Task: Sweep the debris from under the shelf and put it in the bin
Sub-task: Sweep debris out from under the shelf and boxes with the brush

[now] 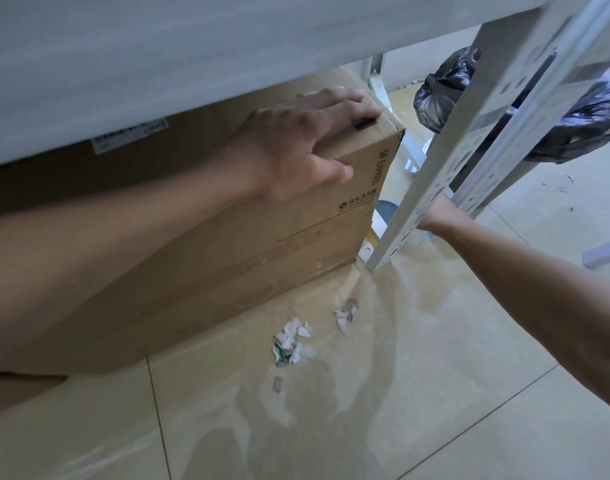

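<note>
White and green paper scraps point(293, 342) lie on the tiled floor in front of a cardboard box point(199, 251), with a second small clump of scraps point(345, 315) to their right. The box sits under the white shelf board point(192, 60). My left hand point(296, 143) rests spread over the box's top right corner, thumb on its front face. My right hand point(438, 216) reaches behind the shelf's white perforated upright point(445, 161); its fingers are hidden. A bin lined with a black bag point(445, 95) stands behind the upright.
Small bits of debris point(563, 187) dot the floor at the right. A grey scrap point(277, 384) lies nearer to me. A white leg point(605, 252) enters from the right edge. Beige tiles with a dusty smear stretch across the foreground.
</note>
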The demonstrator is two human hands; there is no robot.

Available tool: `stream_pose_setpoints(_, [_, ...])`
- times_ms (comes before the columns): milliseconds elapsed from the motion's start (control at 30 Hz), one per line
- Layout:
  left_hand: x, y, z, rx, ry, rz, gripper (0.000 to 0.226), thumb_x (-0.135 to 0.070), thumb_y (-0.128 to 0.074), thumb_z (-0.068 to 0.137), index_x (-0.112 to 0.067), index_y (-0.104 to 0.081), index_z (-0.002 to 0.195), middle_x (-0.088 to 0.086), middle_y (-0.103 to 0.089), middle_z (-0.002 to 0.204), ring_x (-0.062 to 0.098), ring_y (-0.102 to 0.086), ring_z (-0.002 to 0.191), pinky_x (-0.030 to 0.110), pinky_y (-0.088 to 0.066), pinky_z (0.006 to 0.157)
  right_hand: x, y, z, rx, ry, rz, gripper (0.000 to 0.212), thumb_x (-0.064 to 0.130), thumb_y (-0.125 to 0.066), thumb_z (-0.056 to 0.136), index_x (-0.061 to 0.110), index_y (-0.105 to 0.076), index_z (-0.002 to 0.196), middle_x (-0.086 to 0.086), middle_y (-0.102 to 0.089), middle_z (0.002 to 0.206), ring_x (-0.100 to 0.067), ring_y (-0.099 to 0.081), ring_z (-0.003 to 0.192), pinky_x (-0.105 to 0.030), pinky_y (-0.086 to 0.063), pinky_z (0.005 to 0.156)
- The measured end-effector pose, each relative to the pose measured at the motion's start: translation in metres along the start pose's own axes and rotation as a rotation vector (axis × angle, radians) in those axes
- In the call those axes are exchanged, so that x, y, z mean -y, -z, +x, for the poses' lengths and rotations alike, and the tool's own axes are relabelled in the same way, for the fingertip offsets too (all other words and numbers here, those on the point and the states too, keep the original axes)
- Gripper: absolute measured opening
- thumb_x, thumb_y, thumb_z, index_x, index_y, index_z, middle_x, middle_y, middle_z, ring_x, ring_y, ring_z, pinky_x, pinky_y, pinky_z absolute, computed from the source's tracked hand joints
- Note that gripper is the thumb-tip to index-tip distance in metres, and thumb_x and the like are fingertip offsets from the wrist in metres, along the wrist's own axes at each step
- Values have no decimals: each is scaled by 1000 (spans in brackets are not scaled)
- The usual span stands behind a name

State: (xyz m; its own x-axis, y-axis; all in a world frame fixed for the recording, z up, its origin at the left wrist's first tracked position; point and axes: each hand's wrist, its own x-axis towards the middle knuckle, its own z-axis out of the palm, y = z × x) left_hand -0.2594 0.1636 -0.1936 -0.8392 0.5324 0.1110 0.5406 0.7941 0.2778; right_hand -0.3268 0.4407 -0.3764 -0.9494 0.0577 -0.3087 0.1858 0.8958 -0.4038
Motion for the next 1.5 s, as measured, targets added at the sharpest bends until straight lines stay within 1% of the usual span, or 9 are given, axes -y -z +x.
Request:
stream_pose_setpoints(233, [4, -1, 3, -7, 2, -1, 67, -50, -61, 87, -50, -30, 146, -28, -21, 156, 7, -26, 144, 34, -26, 108, -10, -10, -38, -189, -201, -135, 4, 4, -50, 86, 0, -49, 86, -22, -54, 89, -37, -56, 82, -36, -46, 65])
stream_pose_setpoints(567, [5, -2, 8, -21, 10, 3, 65, -51, -59, 85, -50, -31, 144, -27, -22, 156, 12, -32, 142, 34, -30, 104, -24, -26, -96, -219, -683, 73, 32, 9, -56, 88, -2, -59, 118, -21, -60, 124, -34, -58, 118, -39, -49, 93])
stream_pose_setpoints(700, [3, -3, 10, -17, 4, -17, 64, -50, -59, 86, -51, -31, 143, -30, -22, 155, 13, -35, 140, 35, -32, 101, -27, -57, -143, -179, -825, 201, 10, 1, -55, 85, 3, -65, 86, -19, -65, 91, -29, -63, 80, -36, -56, 74])
stream_pose_setpoints(800, [4, -2, 9, -15, 13, -12, 65, -52, -59, 86, -50, -30, 144, -29, -21, 155, 15, -35, 140, 38, -33, 103, -16, -67, -171, -29, -787, 381, 14, 4, -50, 76, -3, -61, 74, -16, -59, 68, -24, -49, 51, -21, -38, 39])
stream_pose_setpoints(933, [7, -3, 9, 0, 6, -31, 66, -52, -58, 87, -49, -29, 146, -28, -20, 156, 14, -31, 143, 41, -32, 107, 10, -44, -174, -42, -722, 585, 16, -1, -43, 83, -4, -56, 74, -9, -43, 53, -17, -31, 42, -16, -24, 37])
stream_pose_setpoints(1100, [7, -2, 10, 19, 9, -57, 67, -49, -59, 89, -46, -28, 149, -26, -18, 158, 16, -30, 143, 40, -31, 104, 28, -22, -165, -212, -431, 193, 10, 8, -50, 80, 4, -50, 71, -11, -51, 70, -30, -53, 65, -27, -38, 49])
stream_pose_setpoints(1267, [11, -3, 12, 15, -9, -93, 67, -48, -60, 87, -46, -30, 148, -28, -19, 157, 13, -31, 143, 36, -30, 103, 33, -35, -172, -214, -285, -261, 21, 4, -54, 81, 1, -62, 100, -16, -61, 90, -37, -62, 84, -36, -49, 64])
stream_pose_setpoints(1367, [12, -5, 13, 2, -17, -99, 67, -47, -60, 87, -45, -32, 147, -27, -21, 156, 11, -29, 143, 33, -27, 104, 40, -60, -191, -74, -102, -562, 34, 1, -47, 89, 8, -60, 120, -14, -66, 105, -36, -65, 95, -36, -49, 70])
stream_pose_setpoints(1500, [13, -6, 13, -21, -31, -93, 67, -49, -60, 84, -46, -34, 145, -28, -26, 154, 13, -35, 140, 38, -32, 105, 72, -102, -218, 105, 23, -522, 30, 1, -42, 91, 1, -63, 111, -18, -66, 113, -36, -63, 106, -38, -49, 79])
